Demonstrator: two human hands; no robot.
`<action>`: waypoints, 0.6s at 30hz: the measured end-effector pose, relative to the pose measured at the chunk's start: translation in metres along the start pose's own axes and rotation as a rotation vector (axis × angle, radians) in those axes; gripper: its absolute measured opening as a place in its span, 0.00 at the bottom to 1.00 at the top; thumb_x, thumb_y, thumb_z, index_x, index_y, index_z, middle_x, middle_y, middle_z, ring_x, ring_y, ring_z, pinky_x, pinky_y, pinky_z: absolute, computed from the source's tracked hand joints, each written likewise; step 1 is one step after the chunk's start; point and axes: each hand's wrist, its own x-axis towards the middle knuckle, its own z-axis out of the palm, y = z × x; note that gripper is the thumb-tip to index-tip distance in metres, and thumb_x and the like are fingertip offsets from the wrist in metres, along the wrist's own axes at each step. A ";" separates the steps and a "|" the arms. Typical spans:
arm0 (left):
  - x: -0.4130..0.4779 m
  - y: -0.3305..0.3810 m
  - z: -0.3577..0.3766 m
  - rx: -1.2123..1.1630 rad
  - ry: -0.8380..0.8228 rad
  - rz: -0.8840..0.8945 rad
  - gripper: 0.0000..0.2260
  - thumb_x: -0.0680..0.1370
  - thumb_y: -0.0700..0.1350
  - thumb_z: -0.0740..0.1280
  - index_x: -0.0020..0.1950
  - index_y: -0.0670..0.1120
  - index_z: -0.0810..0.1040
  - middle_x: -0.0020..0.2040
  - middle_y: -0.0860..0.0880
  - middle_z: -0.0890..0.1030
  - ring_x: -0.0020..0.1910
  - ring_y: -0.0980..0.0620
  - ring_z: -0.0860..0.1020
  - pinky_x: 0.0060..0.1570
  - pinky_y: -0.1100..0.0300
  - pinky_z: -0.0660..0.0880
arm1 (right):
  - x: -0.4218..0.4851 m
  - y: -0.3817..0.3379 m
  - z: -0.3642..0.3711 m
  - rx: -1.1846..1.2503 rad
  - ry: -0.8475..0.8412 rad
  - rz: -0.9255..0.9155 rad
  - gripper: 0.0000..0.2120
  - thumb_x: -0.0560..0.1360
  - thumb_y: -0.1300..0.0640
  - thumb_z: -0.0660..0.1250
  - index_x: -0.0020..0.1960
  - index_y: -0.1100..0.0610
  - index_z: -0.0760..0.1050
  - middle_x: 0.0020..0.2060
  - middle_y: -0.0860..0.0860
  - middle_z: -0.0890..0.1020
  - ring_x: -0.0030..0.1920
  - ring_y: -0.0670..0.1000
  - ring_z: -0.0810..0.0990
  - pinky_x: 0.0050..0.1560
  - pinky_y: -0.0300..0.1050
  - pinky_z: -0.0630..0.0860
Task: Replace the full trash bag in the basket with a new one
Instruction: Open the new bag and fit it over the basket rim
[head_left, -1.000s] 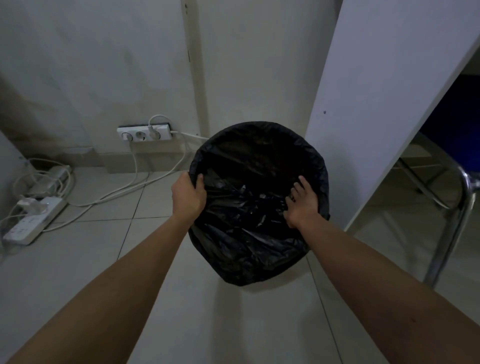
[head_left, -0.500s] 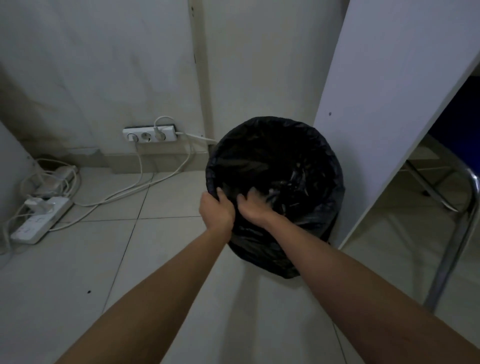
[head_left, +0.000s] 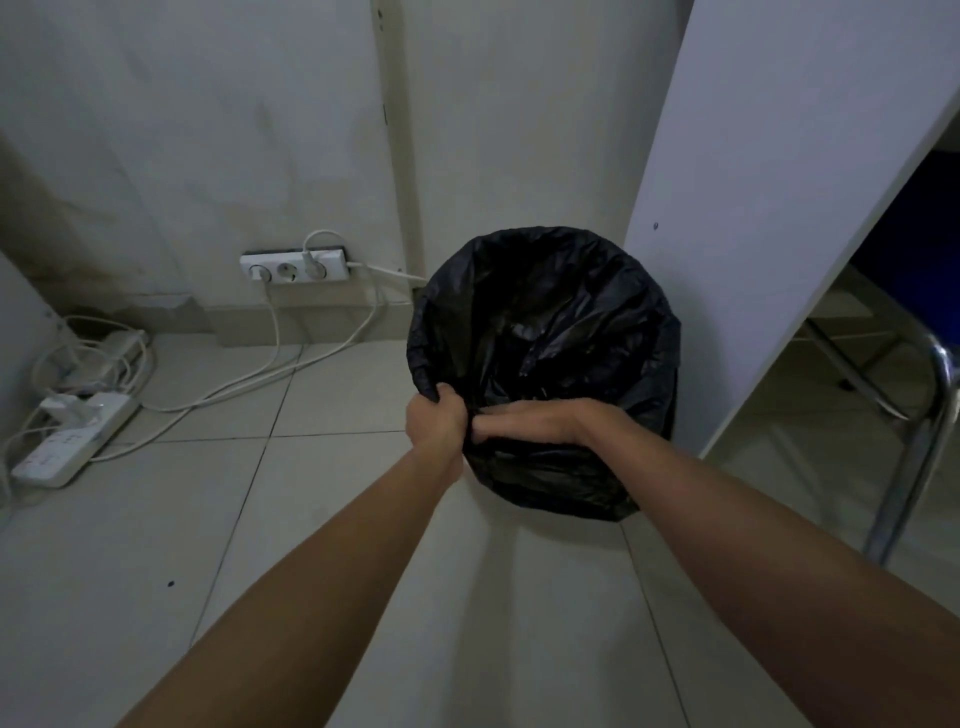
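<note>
A black trash bag (head_left: 550, 332) lines a round basket on the tiled floor and covers it completely, so the basket itself is hidden. The bag's mouth is wide and crumpled plastic shows inside. My left hand (head_left: 435, 422) is clenched on the bag's near-left rim, bunching the plastic. My right hand (head_left: 524, 425) lies along the near rim just beside it, its fingers pinching the same bunched edge.
A white panel (head_left: 779, 182) leans close to the basket's right side. A chrome chair leg (head_left: 914, 441) stands further right. On the wall at left is a socket strip (head_left: 293, 266), with cables trailing to a power strip (head_left: 67, 439) on the floor.
My right hand has moved from the bag's right rim across to the near rim beside my left hand. Both hands now gather the near edge. The view has shifted slightly.
</note>
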 end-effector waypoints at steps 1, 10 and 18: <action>0.002 0.004 -0.004 -0.013 -0.062 -0.037 0.15 0.79 0.45 0.64 0.62 0.38 0.77 0.56 0.38 0.82 0.55 0.37 0.80 0.55 0.43 0.80 | -0.003 0.001 -0.002 -0.105 -0.049 0.017 0.23 0.69 0.35 0.68 0.62 0.40 0.75 0.60 0.48 0.79 0.60 0.53 0.76 0.61 0.48 0.71; 0.014 0.038 -0.041 0.295 -0.145 0.051 0.43 0.67 0.63 0.73 0.73 0.40 0.63 0.65 0.43 0.76 0.59 0.39 0.78 0.52 0.45 0.80 | -0.005 -0.001 0.033 -0.602 -0.075 0.098 0.42 0.79 0.60 0.62 0.82 0.49 0.38 0.81 0.55 0.52 0.79 0.59 0.55 0.75 0.49 0.56; 0.038 0.072 -0.072 0.375 -0.025 0.550 0.28 0.72 0.52 0.74 0.68 0.47 0.70 0.62 0.46 0.79 0.61 0.45 0.78 0.62 0.48 0.76 | -0.008 0.009 0.036 -1.062 -0.264 0.154 0.41 0.81 0.56 0.63 0.80 0.37 0.38 0.82 0.53 0.48 0.74 0.62 0.64 0.69 0.54 0.66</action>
